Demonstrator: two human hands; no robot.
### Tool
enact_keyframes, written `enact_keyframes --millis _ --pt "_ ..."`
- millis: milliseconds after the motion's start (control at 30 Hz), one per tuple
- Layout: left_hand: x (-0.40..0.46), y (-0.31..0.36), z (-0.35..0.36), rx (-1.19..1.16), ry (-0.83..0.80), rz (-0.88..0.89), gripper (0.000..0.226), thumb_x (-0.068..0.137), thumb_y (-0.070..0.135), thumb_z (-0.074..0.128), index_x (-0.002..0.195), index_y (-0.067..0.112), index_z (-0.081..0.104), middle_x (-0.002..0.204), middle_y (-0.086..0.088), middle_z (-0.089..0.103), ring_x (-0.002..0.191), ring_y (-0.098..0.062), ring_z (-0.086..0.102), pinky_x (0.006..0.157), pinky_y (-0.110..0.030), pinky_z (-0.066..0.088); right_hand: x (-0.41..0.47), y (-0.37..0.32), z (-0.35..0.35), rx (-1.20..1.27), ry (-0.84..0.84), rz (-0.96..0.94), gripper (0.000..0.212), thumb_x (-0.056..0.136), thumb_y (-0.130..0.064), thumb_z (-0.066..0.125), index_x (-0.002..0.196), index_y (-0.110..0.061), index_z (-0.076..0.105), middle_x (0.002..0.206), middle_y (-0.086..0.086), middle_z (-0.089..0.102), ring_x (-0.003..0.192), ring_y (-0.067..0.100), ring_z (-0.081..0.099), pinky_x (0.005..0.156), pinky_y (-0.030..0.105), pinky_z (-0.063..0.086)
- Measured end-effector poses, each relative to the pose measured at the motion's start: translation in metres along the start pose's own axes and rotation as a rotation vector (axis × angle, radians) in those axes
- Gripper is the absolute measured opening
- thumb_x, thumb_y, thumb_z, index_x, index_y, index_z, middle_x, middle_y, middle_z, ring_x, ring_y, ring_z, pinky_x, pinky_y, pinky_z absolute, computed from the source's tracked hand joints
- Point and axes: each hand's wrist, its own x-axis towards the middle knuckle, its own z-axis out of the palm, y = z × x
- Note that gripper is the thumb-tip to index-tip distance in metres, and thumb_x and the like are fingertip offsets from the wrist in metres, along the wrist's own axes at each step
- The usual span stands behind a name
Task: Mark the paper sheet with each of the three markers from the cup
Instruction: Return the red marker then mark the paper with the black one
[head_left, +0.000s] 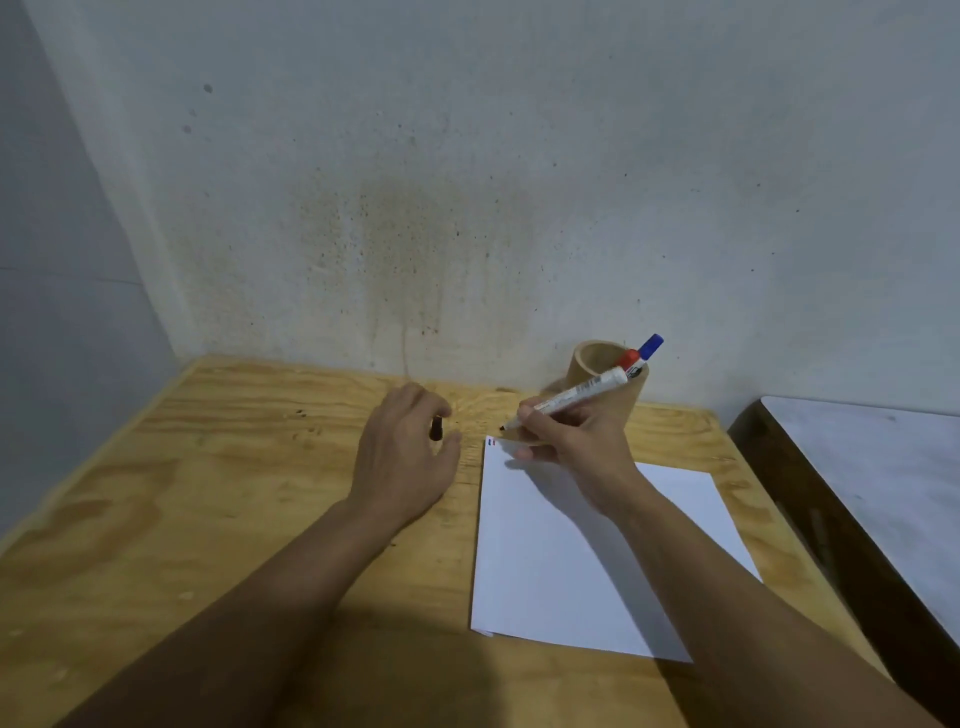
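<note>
Marker (566, 402), light and rigid, sits pinched low on its barrel in the right hand (571, 447), tip just above the paper sheet's (571, 561) far corner, while the left hand (405, 457) grips its black cap (436, 428).

Grainy plywood table (208, 519), matt paper sheet (561, 571), wooden cup (587, 374)
</note>
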Motion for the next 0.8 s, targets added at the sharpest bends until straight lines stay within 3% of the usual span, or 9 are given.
enact_keyframes --millis 67,167,233,433,600,800 --pt "-0.009 0.007 -0.001 -0.065 -0.090 0.117 0.019 0.077 0.025 0.068 0.091 0.011 0.066 0.088 -0.002 0.062 0.085 -0.017 0.053 0.072 -0.037 0.049 0.003 0.005 0.001 -0.020 0.061 -0.011 0.010 0.078 0.003 0.076 0.086 0.004 0.069 0.080 0.018 0.071 0.072 0.027 0.073 0.063 0.037 0.063" --pt "-0.018 0.008 0.005 -0.081 -0.255 0.159 0.032 0.077 0.036 0.068 0.101 0.015 0.070 0.099 0.000 0.066 0.092 -0.015 0.054 0.079 -0.038 0.047 0.006 0.010 0.004 -0.129 0.091 -0.027 0.014 0.077 0.005 0.075 0.088 0.008 0.067 0.073 0.014 0.070 0.062 0.018 0.072 0.058 0.027 0.061" --pt "-0.020 0.006 0.010 -0.027 -0.307 0.169 0.038 0.077 0.042 0.066 0.106 0.017 0.070 0.108 0.002 0.067 0.097 -0.015 0.052 0.085 -0.038 0.044 0.008 0.015 0.006 -0.178 0.091 -0.032 0.015 0.077 0.003 0.074 0.089 0.009 0.066 0.075 0.018 0.070 0.059 0.017 0.070 0.057 0.029 0.061" --pt "-0.020 0.004 0.013 0.020 -0.309 0.152 0.043 0.079 0.048 0.061 0.110 0.020 0.069 0.112 0.005 0.066 0.102 -0.013 0.049 0.090 -0.036 0.040 0.014 0.029 0.002 -0.317 0.094 -0.108 0.013 0.075 -0.001 0.076 0.085 0.004 0.070 0.078 0.011 0.072 0.065 0.007 0.069 0.059 0.018 0.057" --pt "-0.020 0.004 0.014 0.019 -0.298 0.135 0.042 0.079 0.047 0.062 0.112 0.021 0.068 0.114 0.006 0.065 0.104 -0.012 0.048 0.090 -0.034 0.039 0.016 0.034 -0.001 -0.340 0.103 -0.138 0.013 0.074 -0.003 0.078 0.083 0.001 0.071 0.082 0.013 0.073 0.074 0.017 0.072 0.064 0.023 0.060" --pt "-0.020 0.005 0.011 0.013 -0.303 0.120 0.043 0.079 0.047 0.063 0.113 0.021 0.068 0.116 0.005 0.065 0.106 -0.012 0.048 0.093 -0.036 0.040 0.017 0.036 0.000 -0.365 0.089 -0.135 0.011 0.076 -0.007 0.078 0.083 -0.002 0.072 0.079 0.002 0.072 0.073 0.003 0.070 0.060 0.013 0.055"
